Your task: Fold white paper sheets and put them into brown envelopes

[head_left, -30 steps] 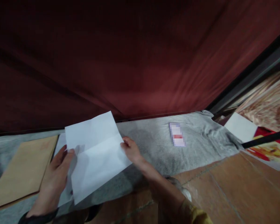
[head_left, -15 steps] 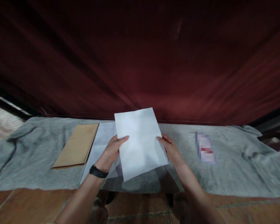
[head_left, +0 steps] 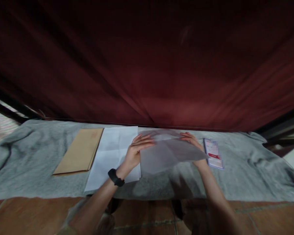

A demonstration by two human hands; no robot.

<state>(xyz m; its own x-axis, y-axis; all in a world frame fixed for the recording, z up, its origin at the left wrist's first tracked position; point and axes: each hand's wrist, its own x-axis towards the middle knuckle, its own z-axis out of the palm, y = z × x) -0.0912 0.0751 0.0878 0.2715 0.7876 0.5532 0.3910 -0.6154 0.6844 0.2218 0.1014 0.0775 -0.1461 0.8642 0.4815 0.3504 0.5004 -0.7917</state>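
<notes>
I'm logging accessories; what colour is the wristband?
The wristband is black, shown in the head view.

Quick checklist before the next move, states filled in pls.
1. Left hand on the held sheet: ok, at its left side.
2. Right hand on it: ok, at its right side.
3. Held sheet flat: not ok, bent and blurred.
4. Phone clear of the sheet's corner: cannot tell, they meet in view.
5. White paper right of the brown paper: ok.
</notes>
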